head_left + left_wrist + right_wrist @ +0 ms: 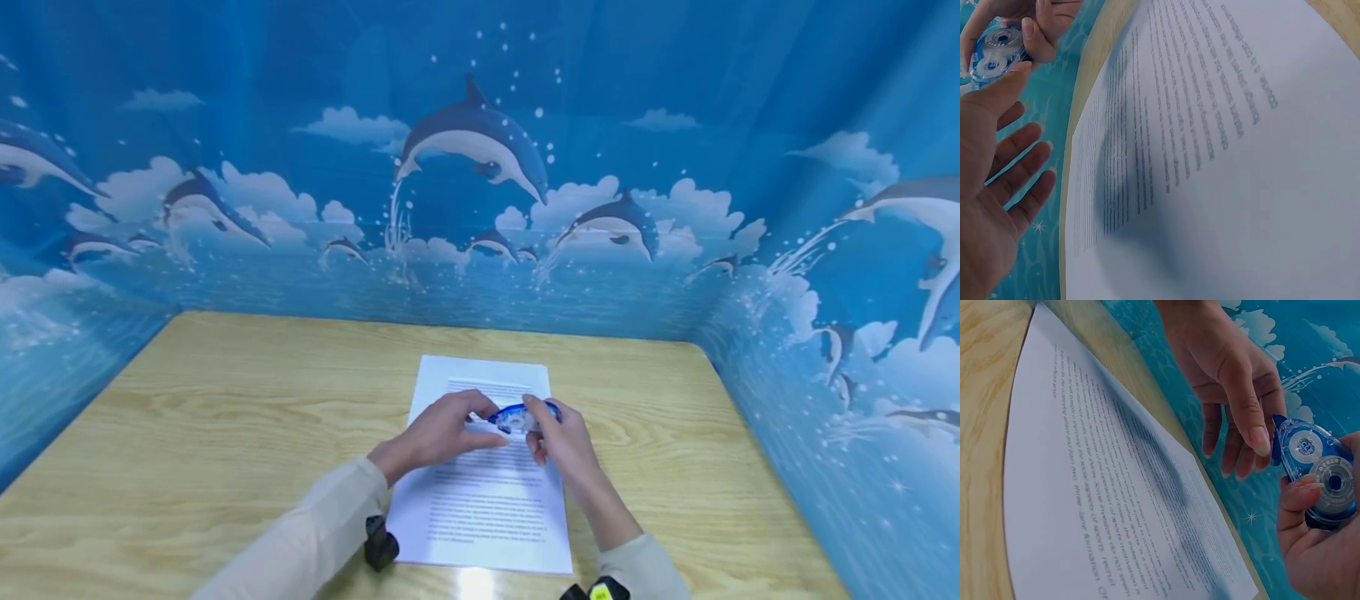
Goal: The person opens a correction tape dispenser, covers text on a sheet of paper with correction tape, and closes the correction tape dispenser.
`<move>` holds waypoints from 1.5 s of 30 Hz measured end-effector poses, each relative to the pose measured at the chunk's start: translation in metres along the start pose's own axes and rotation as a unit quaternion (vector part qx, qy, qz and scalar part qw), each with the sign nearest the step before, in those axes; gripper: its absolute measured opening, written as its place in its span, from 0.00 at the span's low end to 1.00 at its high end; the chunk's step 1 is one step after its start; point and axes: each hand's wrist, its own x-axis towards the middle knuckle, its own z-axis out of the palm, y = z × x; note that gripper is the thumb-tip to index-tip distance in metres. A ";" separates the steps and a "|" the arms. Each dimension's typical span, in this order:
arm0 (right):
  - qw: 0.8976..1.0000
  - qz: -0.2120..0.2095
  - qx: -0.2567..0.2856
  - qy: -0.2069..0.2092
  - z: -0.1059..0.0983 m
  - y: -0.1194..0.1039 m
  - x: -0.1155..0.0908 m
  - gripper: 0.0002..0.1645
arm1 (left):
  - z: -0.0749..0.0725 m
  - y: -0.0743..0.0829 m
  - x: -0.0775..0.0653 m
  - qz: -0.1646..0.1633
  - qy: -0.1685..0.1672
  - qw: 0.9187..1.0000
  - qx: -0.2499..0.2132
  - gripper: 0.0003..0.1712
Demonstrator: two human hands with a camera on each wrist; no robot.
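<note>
A blue, see-through correction tape dispenser [517,418] is held above the printed paper [495,525]. My right hand [562,437] grips its wide rear end, with thumb and fingers on either side. In the right wrist view, the dispenser [1313,465] shows two round reels and a dark blue tip. My left hand [446,429] is beside that tip, thumb and index finger spread apart; the index fingertip is at or very near it, and contact is unclear. In the left wrist view, the left hand's [997,181] other fingers extend loosely.
The paper lies on a wood-grain table [262,417], under both hands. A blue curtain [337,67] printed with dolphins surrounds the table at the back and sides. Black wrist devices [381,543] are on both sleeves.
</note>
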 end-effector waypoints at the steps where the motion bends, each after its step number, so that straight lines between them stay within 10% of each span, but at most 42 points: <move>1: 1.000 0.001 -0.001 0.000 0.000 0.000 0.000 0.25 | -0.001 -0.001 -0.001 -0.003 -0.002 1.000 0.004 0.21; 9: 1.000 0.002 0.022 0.002 -0.003 0.005 0.001 0.26 | -0.023 -0.013 -0.025 -0.005 -0.043 0.995 0.094 0.35; 16: 1.000 0.001 0.014 0.001 -0.003 0.010 -0.001 0.28 | -0.032 -0.022 -0.064 -0.023 -0.125 0.971 0.203 0.55; 24: 0.999 -0.005 0.037 0.031 0.004 0.019 -0.008 0.25 | -0.030 -0.028 -0.096 -0.064 -0.185 0.958 0.211 0.66; 45: 1.000 0.014 0.015 0.021 0.031 0.038 -0.034 0.29 | -0.018 -0.043 -0.103 -0.060 -0.187 0.958 0.210 0.66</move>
